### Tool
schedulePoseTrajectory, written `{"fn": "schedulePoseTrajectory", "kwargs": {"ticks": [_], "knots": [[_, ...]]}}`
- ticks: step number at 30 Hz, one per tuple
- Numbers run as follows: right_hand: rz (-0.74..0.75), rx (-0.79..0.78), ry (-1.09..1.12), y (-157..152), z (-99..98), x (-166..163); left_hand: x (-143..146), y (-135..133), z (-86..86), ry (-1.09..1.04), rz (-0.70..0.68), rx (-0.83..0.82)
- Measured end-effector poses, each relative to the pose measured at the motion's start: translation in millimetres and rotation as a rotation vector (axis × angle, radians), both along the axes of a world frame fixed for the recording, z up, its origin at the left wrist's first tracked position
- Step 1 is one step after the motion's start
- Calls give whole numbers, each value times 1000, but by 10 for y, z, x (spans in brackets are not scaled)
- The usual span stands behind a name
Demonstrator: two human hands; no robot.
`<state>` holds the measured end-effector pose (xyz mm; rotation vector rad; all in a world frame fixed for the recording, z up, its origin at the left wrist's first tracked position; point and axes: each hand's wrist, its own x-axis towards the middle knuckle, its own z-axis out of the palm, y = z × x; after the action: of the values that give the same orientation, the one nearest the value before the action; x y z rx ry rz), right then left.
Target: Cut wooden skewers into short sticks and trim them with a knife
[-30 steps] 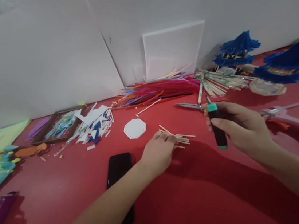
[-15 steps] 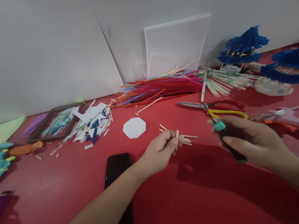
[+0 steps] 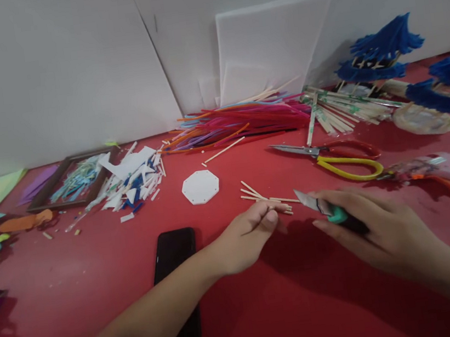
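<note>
My left hand (image 3: 245, 235) rests on the red table (image 3: 300, 302) with its fingers pinched on a short wooden stick at the near end of a small pile of sticks (image 3: 262, 197). My right hand (image 3: 376, 228) is closed round a craft knife (image 3: 325, 209) with a black and teal handle. Its blade points left toward the stick, a short gap from my left fingertips. A white octagon piece (image 3: 200, 186) lies just beyond the left hand.
A black phone (image 3: 175, 263) lies under my left forearm. Red and yellow scissors (image 3: 331, 157) and a pink glue gun (image 3: 436, 168) sit to the right. Coloured strips (image 3: 240, 125), paper scraps (image 3: 131, 183), a wooden frame (image 3: 69, 180) and blue tassel models (image 3: 384, 53) line the back.
My right hand turned the knife from upright to blade pointing left and lowered it toward the table. My left hand picked up a stick and brought it down near the pile.
</note>
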<state>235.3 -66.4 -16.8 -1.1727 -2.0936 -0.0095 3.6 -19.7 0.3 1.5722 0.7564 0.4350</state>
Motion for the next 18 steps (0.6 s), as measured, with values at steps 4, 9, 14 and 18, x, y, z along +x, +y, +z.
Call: {"fn": "schedulePoseTrajectory", "kwargs": {"ticks": [4,9,14,18], "knots": [[-2,-10,10,21,11,22,15,29,4,29,-23,122],[67,-85,-14,-23,33,-40,26,-20,8,-63,-129,135],[159,-33,-58,-91,78,-171,9,-83,-10,-71,-131,113],[180,-18,-59,-117,106,-223,-3,-54,-89,-165,-138,170]]}}
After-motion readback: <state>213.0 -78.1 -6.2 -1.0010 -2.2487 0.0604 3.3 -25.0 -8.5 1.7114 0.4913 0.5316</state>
